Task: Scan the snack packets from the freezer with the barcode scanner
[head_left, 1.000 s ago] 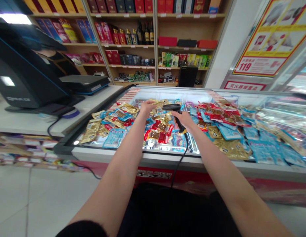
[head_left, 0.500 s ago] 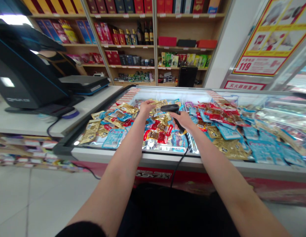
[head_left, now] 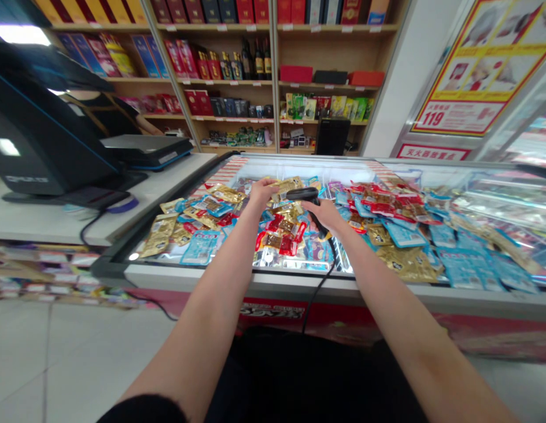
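Observation:
My right hand [head_left: 323, 214] grips a black handheld barcode scanner [head_left: 303, 194] above the freezer, its head pointing left toward my left hand [head_left: 263, 191]. A black cable [head_left: 319, 282] hangs from the scanner over the freezer's front edge. Between my left fingers and the scanner is a small gold snack packet [head_left: 288, 185], pinched at its edge. Below both hands, many foil snack packets [head_left: 277, 235] in gold, red and blue lie heaped inside a glass-topped chest freezer [head_left: 273, 281].
A white counter [head_left: 79, 226] with a black checkout terminal [head_left: 39, 141] stands left of the freezer, and a person's dark-clothed torso [head_left: 108, 114] shows behind it. Wooden shelves [head_left: 238, 82] of boxes and bottles stand behind. A red-and-yellow poster [head_left: 471, 76] hangs right.
The whole view has drifted slightly, and the scanner sits a little further left and lower. My hands otherwise stay almost where they were above the freezer.

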A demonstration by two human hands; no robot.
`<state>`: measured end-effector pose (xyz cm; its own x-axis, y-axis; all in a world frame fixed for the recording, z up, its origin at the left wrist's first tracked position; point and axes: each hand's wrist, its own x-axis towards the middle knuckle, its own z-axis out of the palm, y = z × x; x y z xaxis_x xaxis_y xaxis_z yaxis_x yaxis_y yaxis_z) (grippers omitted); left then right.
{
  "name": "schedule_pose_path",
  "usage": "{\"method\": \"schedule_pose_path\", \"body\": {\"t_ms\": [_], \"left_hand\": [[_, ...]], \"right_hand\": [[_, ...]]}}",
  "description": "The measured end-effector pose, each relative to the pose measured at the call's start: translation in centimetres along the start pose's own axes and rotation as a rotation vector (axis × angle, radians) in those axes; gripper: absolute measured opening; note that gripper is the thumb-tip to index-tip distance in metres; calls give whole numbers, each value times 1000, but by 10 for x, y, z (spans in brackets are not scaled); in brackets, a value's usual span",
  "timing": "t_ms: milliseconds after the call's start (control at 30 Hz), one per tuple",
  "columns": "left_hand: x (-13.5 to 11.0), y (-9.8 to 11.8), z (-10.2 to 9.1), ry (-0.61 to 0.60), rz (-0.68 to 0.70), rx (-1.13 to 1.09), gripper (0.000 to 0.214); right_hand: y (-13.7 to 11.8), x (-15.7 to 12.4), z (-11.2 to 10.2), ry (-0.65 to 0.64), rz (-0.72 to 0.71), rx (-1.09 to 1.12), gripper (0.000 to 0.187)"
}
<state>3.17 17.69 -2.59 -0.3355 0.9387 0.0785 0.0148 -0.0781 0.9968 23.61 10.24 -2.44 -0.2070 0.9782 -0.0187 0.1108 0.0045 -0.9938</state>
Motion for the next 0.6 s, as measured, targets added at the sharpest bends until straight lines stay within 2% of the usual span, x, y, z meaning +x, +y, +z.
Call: {"method": "schedule_pose_path", "body": {"t_ms": [167,267,367,467,600], "left_hand": [[-16,12,14,-59,-57,-57,39],[-21,15,21,-89,-72,-108,42],[-26,16,35,-148,-88,-154,37],[-34,19,62,-200,-120,-171,31],[-49,25,115,-257,-123,-183,31]], "right_hand": [[-4,-9,-9,103,51,27,34],[-5,-18,-23,145,48,95,33],[-7,-31,-44,200,49,97,32],[-12,-46,-68,272,64,118,29],[-18,-65,-101,358,37,170,30]]}}
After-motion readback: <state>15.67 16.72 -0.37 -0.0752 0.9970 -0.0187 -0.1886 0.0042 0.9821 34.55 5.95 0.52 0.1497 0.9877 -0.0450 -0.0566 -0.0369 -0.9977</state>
